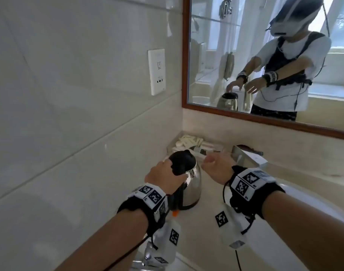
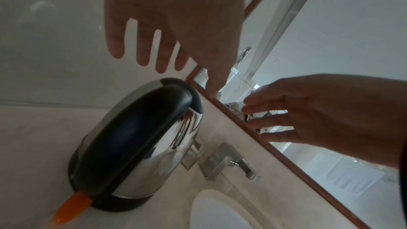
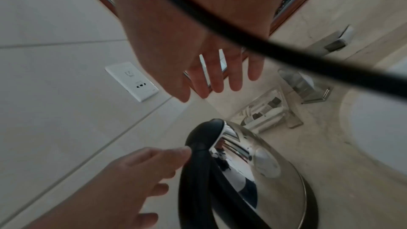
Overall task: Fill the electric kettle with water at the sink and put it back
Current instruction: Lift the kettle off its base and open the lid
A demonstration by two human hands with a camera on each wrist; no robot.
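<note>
Standing on pale stone, domed steel kettle (image 1: 188,182); left hand (image 1: 163,177) and right hand (image 1: 216,169) fingers spread, holding nothing.

Electric kettle (image 1: 188,184): stainless steel body w/ black lid, black handle & black base ring. Stands upright on the beige stone counter, in the corner by the tiled wall, just left of the sink (image 2: 220,215). Lid shut. Orange switch tab sticks out at the foot of the handle. Handle faces the person, spout side faces the back wall. Sink: white oval basin set into the counter.
</note>
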